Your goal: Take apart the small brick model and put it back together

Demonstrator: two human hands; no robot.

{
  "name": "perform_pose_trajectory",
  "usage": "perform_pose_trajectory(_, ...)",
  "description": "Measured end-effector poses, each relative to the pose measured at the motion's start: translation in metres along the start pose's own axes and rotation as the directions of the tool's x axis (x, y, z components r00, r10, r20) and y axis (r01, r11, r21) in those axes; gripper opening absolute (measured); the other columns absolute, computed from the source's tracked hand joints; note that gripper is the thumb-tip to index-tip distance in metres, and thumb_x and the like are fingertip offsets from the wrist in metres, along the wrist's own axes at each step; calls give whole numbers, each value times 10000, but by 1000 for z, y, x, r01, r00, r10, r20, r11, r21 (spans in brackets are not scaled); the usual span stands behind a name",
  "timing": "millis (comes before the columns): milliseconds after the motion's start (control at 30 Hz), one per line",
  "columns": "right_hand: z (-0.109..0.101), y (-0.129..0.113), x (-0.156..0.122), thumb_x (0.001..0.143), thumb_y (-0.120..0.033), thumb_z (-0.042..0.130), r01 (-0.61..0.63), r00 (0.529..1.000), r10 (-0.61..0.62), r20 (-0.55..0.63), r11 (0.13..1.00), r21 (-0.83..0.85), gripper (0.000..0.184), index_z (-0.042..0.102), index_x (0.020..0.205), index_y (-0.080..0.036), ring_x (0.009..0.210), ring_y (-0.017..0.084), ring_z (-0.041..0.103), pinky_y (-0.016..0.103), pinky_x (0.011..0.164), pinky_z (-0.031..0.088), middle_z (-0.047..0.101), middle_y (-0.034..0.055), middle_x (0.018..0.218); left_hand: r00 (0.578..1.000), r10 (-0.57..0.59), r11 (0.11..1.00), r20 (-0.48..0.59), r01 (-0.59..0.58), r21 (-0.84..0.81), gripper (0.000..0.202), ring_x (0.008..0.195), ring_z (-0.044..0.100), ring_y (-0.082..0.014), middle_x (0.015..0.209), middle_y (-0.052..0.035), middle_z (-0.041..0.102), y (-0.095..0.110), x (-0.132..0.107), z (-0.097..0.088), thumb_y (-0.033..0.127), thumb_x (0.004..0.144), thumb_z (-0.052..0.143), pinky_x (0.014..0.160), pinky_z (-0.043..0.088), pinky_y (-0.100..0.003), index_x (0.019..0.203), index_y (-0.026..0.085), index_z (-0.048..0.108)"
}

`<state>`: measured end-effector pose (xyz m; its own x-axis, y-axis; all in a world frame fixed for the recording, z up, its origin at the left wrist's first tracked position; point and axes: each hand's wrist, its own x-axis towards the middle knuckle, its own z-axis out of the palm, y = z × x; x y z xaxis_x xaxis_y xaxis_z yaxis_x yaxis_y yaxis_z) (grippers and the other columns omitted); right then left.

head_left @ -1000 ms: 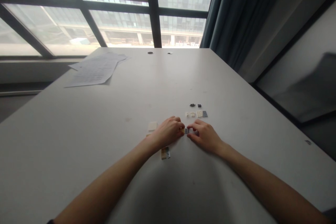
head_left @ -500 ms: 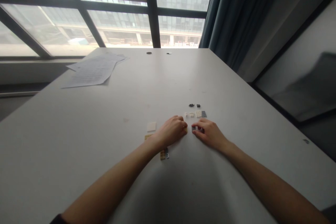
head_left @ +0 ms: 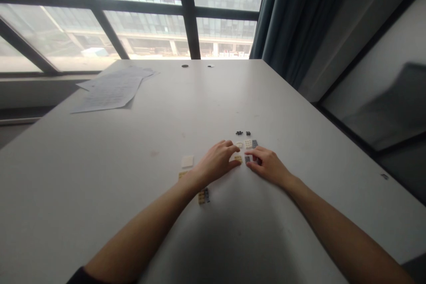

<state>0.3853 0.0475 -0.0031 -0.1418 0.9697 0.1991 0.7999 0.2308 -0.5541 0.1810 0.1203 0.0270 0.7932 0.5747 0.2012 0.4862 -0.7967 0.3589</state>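
Note:
My left hand [head_left: 218, 159] rests on the table with thumb and index finger spread apart. Between them lies a small tan studded toy brick [head_left: 238, 159], close to the thumb. My right hand [head_left: 266, 162] faces it, thumb and forefinger at either side of a small grey brick [head_left: 247, 159], which stays on or near the tabletop. A dark spot under the right palm is too shaded to make out. Just beyond the fingertips are white studded pieces [head_left: 248, 143] and a blue-grey brick [head_left: 254, 143]. The two bricks by my hands sit a narrow gap apart.
Two small black pieces [head_left: 239, 133] lie farther back. Left of my left arm are a cream flat tile [head_left: 187, 161], a yellow piece [head_left: 183, 174] and a tan-and-grey brick group [head_left: 202, 196]. Printed papers [head_left: 109, 91] lie at the far left of the white table [head_left: 186, 115].
My left thumb and index finger have parted, uncovering the tan brick. The grey brick at my right fingers shows more fully. The whole view has shifted slightly.

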Motion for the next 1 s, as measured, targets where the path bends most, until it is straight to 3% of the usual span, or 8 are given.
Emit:
perform_pose_trajectory(133, -6, -10, -4, 847, -270, 613, 24, 997, -22, -78, 999, 25, 238, 670, 1063, -189, 645, 139, 524, 282, 679, 469, 595, 22, 806, 989, -55, 998, -137, 51, -36, 254, 900, 603, -198, 985, -70, 660, -16, -39, -37, 393, 875, 589, 817, 496, -338, 1012, 191, 661)
perform_pose_trajectory(233, -1, -28, -8, 864, -297, 606, 117, 989, -111, -99, 991, 63, 228, 665, 1058, -192, 704, 159, 557, 296, 714, 487, 614, 46, 850, 966, -142, 990, -216, 135, -44, 269, 861, 601, -182, 948, -60, 658, -35, -81, -60, 426, 887, 554, 787, 509, -317, 970, 193, 663)
perform_pose_trajectory(367, 21, -63, -14, 824, -306, 686, 259, 955, -275, 109, 956, 141, 370, 615, 1168, -191, 892, 196, 605, 318, 834, 501, 623, 81, 1034, 970, -174, 985, -171, 173, -19, 252, 878, 600, -179, 958, -52, 658, -53, -133, -64, 408, 895, 542, 800, 516, -311, 995, 207, 657)
perform_pose_trajectory(467, 36, -83, -12, 781, -310, 738, 277, 924, -299, 238, 953, 123, 503, 573, 1237, -176, 976, 218, 604, 329, 890, 489, 616, 91, 1092, 978, -144, 989, -152, 146, 7, 232, 892, 599, -181, 966, -58, 657, -55, -157, -53, 370, 906, 532, 784, 513, -301, 1023, 208, 650)
perform_pose_trajectory(700, 48, -99, -3, 780, -330, 738, 285, 900, -276, 338, 958, 25, 513, 565, 1240, -182, 958, 228, 603, 321, 851, 478, 622, 83, 1066, 996, 50, 984, -71, -37, 173, 204, 845, 570, -195, 933, -61, 652, -33, -163, -30, 315, 901, 553, 772, 475, -347, 1062, 229, 645)
perform_pose_trajectory(900, 56, -108, -3, 828, -322, 680, 292, 905, -286, 314, 956, 28, 338, 624, 1138, -200, 922, 213, 607, 310, 837, 473, 624, 71, 1015, 989, 54, 992, -139, -36, 124, 174, 839, 573, -185, 904, -59, 647, -34, -160, -27, 280, 897, 559, 768, 479, -325, 1033, 222, 651)
perform_pose_trajectory(1000, 50, -102, -6, 826, -300, 682, 285, 911, -290, 292, 957, 62, 303, 636, 1105, -192, 914, 200, 608, 289, 833, 478, 625, 66, 989, 988, 56, 994, -147, -42, 98, 171, 825, 580, -178, 889, -59, 650, -37, -162, -27, 281, 895, 558, 764, 488, -319, 1017, 222, 662)
